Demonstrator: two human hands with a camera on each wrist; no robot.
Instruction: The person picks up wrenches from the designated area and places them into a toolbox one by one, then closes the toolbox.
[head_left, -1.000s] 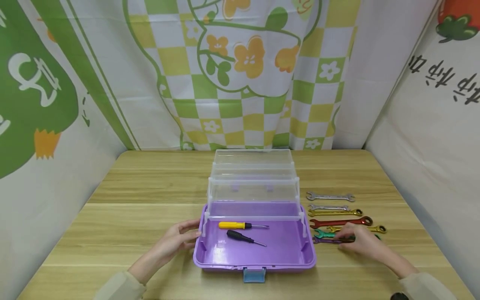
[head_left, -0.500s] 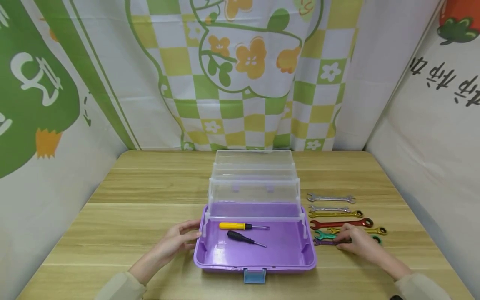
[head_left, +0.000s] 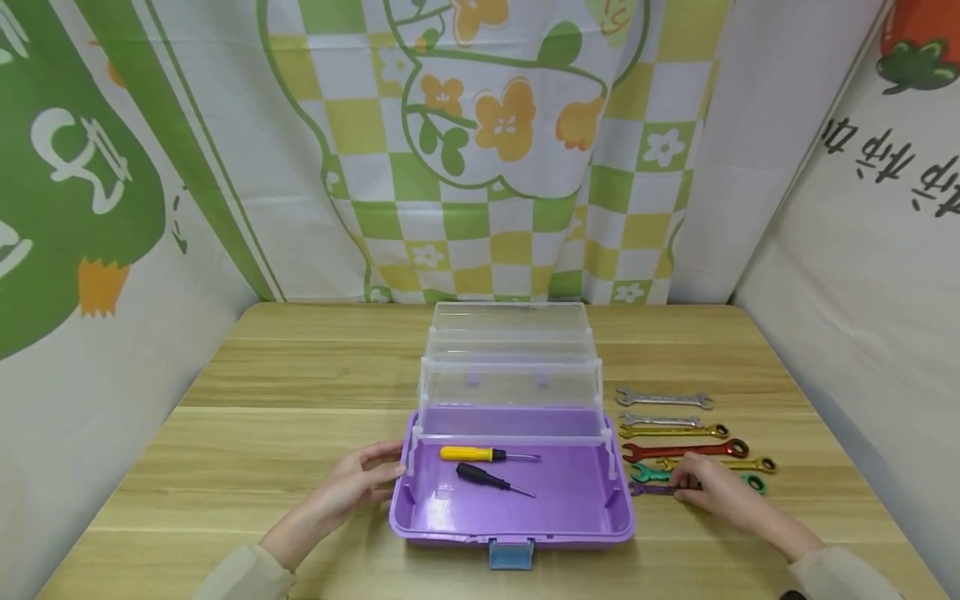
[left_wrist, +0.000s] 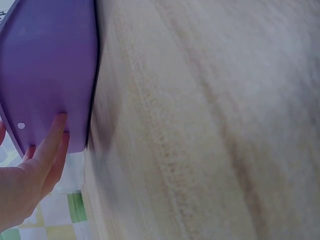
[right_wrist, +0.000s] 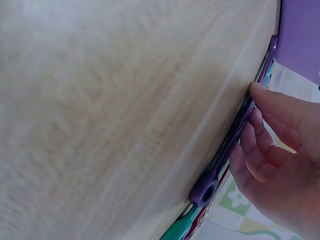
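A purple toolbox (head_left: 525, 517) with raised clear trays (head_left: 517, 379) stands on the table, a blue latch (head_left: 512, 554) at its front. Inside lie a yellow-handled screwdriver (head_left: 468, 454) and a black-handled screwdriver (head_left: 482, 477). My left hand (head_left: 352, 483) rests against the box's left side; its straight fingers (left_wrist: 52, 137) touch the outer wall. To the right of the box, my right hand (head_left: 712, 492) pinches a purple ratchet wrench (right_wrist: 232, 132) by its shank, thumb on one side and fingers on the other. A green ratchet wrench (head_left: 753, 483) lies just behind it, partly hidden by the hand.
Behind the right hand, several wrenches lie in rows: a short gold one (head_left: 761, 465), a red one (head_left: 686, 450), another gold one (head_left: 671, 431) and two silver ones (head_left: 663, 400). Printed cloth (head_left: 480, 217) hangs along the table's back edge.
My right fingers have settled onto the purple wrench, and the green wrench's ring end has come into sight beside the hand. The left hand keeps its place on the box.
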